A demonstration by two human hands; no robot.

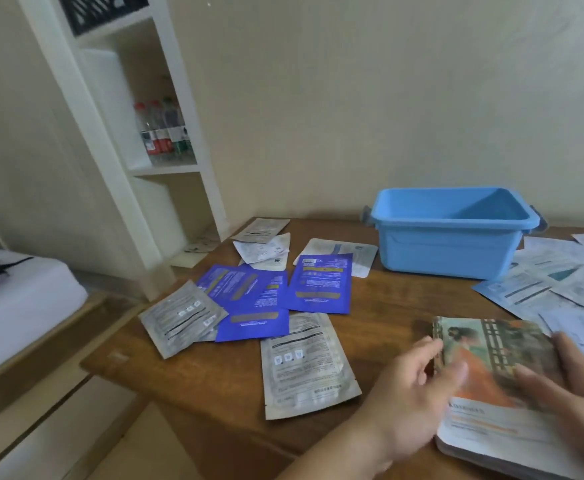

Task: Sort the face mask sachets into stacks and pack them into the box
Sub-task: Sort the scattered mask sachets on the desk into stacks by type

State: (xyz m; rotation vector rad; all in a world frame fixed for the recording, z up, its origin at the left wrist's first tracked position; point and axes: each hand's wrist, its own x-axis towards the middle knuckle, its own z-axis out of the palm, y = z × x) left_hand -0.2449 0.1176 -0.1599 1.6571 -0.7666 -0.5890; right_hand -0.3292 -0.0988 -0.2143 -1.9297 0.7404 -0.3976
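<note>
A stack of face mask sachets with an orange picture print (491, 379) lies near the table's front right. My left hand (412, 393) presses its left edge with the thumb on top, and my right hand (574, 386) rests flat on its right side. An open light blue plastic box (450, 251) stands at the back, nothing visible inside. Loose on the wooden table (398, 299) lie three dark blue sachets (320, 284), silver sachets (306, 365) (179, 318) and white ones (266, 249).
More pale blue and white sachets (560, 285) spread out to the right of the box. A white shelf unit (138, 140) holding bottles stands left of the table against the wall. A bed with white sheets (17, 306) sits at far left.
</note>
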